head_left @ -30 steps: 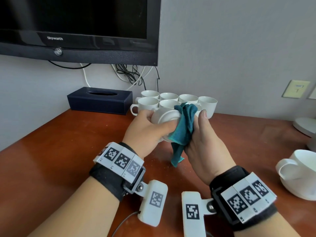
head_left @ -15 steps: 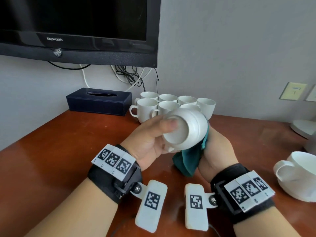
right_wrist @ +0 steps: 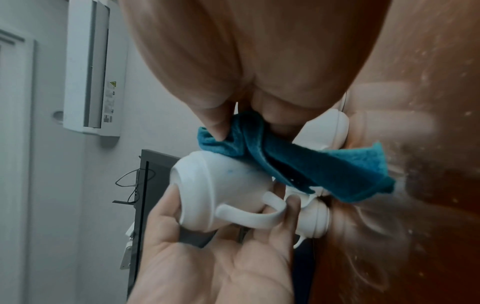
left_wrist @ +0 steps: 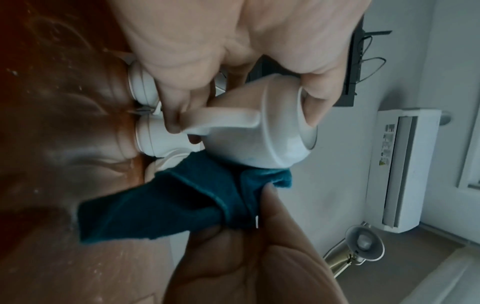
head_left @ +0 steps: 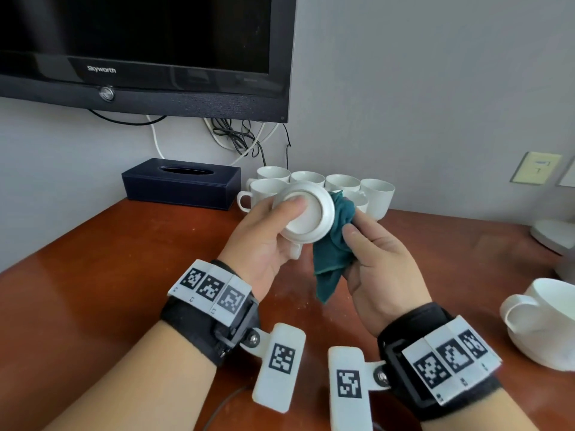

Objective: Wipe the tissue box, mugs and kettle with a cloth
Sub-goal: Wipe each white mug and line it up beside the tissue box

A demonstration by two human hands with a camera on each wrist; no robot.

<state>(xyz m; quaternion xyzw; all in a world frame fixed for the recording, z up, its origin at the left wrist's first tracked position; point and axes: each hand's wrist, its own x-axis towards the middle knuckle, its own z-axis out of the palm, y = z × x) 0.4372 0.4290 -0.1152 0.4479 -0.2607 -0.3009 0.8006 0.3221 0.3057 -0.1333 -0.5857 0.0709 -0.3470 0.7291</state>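
Observation:
My left hand (head_left: pixel 273 231) grips a white mug (head_left: pixel 306 217) tipped on its side, base toward me, thumb pressed on the base. In the left wrist view the fingers curl at the mug's handle (left_wrist: pixel 223 117). My right hand (head_left: pixel 367 247) pinches a bunched teal cloth (head_left: pixel 334 244) against the mug's right side; the right wrist view shows the cloth (right_wrist: pixel 298 164) touching the mug (right_wrist: pixel 228 185). A dark blue tissue box (head_left: pixel 180 183) stands at the wall. Several white mugs (head_left: pixel 376 194) cluster behind my hands.
Another white mug (head_left: pixel 541 321) sits at the right on the reddish wooden table (head_left: pixel 93 275). A grey round base (head_left: pixel 552 236) lies at the far right edge. A black TV (head_left: pixel 140 57) hangs on the wall above, with cables below it.
The mug has been turned in my left hand so its base faces me. The cloth went from the mug's right side to under it and back to the right side.

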